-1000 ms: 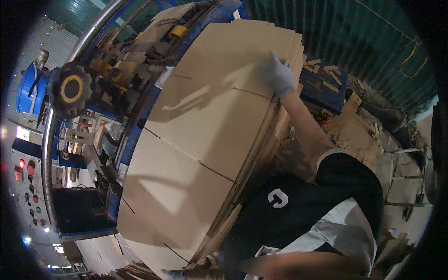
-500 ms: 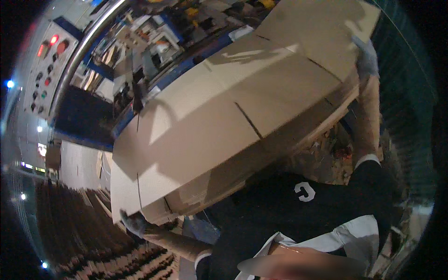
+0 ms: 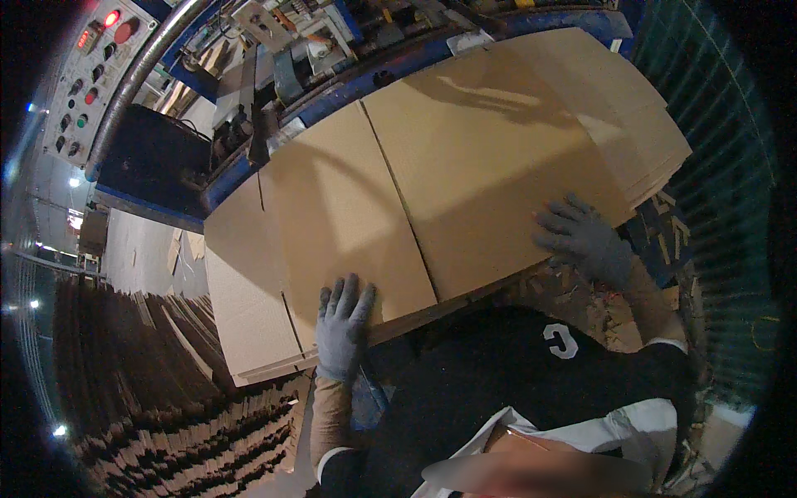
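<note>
A pile of flat brown cardboard sheets (image 3: 249,315) with dark slots lies in front of me. On top is a tan cardboard sheet (image 3: 490,199), crossed by a long dark slot. My left hand (image 3: 342,328), in a grey glove, rests on its near edge, fingers stretched forward and lying flat. Further right, my right hand (image 3: 585,241), gloved too, has its fingers spread over the near right part of the sheet. Neither hand grips anything. Beneath the right palm the sheet's edge is partly hidden.
Along the far side of the pile runs a blue machine (image 3: 332,104) with metal parts. A control panel (image 3: 91,83) with knobs and a lit red lamp stands at far left. Stacked cardboard (image 3: 149,365) fills the lower left; cardboard scraps (image 3: 614,319) lie at right.
Both hands have let go of the cardboard's outer ends and come inward, now lying flat on top. The cardboard has come down and sits flatter against the machine's edge.
</note>
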Available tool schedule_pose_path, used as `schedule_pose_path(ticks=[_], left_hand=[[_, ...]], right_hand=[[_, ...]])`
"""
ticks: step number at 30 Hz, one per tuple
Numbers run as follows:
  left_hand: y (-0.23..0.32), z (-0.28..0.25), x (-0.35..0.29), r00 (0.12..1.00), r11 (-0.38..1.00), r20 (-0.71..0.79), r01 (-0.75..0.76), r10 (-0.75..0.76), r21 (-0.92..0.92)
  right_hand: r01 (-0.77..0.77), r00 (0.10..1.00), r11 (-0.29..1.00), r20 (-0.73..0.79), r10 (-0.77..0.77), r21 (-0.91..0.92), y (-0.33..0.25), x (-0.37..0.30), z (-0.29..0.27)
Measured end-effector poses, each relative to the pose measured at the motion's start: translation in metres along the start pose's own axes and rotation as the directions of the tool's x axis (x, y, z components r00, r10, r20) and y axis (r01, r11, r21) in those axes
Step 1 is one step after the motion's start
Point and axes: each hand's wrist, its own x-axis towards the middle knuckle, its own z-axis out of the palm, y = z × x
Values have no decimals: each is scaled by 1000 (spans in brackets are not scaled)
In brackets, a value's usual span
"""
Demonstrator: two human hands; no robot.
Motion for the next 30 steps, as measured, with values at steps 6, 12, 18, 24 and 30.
schedule_pose_path(ticks=[6, 12, 18, 24, 30], left_hand=[[-23, -7, 24, 996, 994, -91, -13, 23, 109], [-81, 9, 100, 927, 1000, -374, -13, 12, 0], [-127, 23, 192, 904, 993, -424, 7, 45, 120], [-131, 29, 235, 873, 849, -332, 452, -358, 274], [-107, -6, 121, 647, 813, -547, 571, -531, -113]], right_hand=[[6, 997, 1000, -77, -4, 22, 46, 42, 3], [-7, 993, 992, -114, 22, 124, 97, 122, 2], [-105, 990, 994, -89, 105, 4, 141, 194, 14], [-504, 859, 844, -208, 468, -185, 134, 246, 36], [-481, 867, 859, -48, 496, 176, 114, 140, -10]])
